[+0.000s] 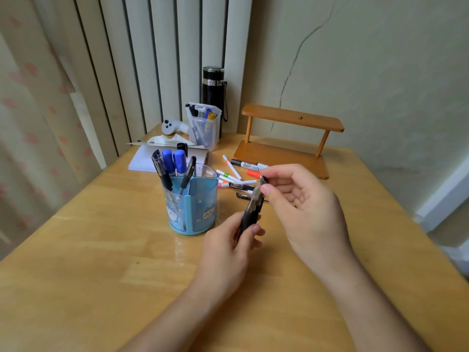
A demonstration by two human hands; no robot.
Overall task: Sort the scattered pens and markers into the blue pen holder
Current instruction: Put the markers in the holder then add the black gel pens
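Black pen is in the air just right of the blue pen holder, tilted, its top end leaning away from the holder. Left hand grips the lower barrel, fingers curled round it. Right hand pinches the upper end between thumb and forefinger (possibly checking cap or clicker, cannot tell which).

The holder stands on the table with dark pens and two blue-capped markers upright in its far-left part. Loose markers and at least one more dark pen lie behind and right of the holder.

Step in hand, as I read it: one pen picked, not yet stowed. The next move calls for one hand to let go. The other should carry the pen left over the holder's rim and lower it into a compartment, clear of the pens leaning there.
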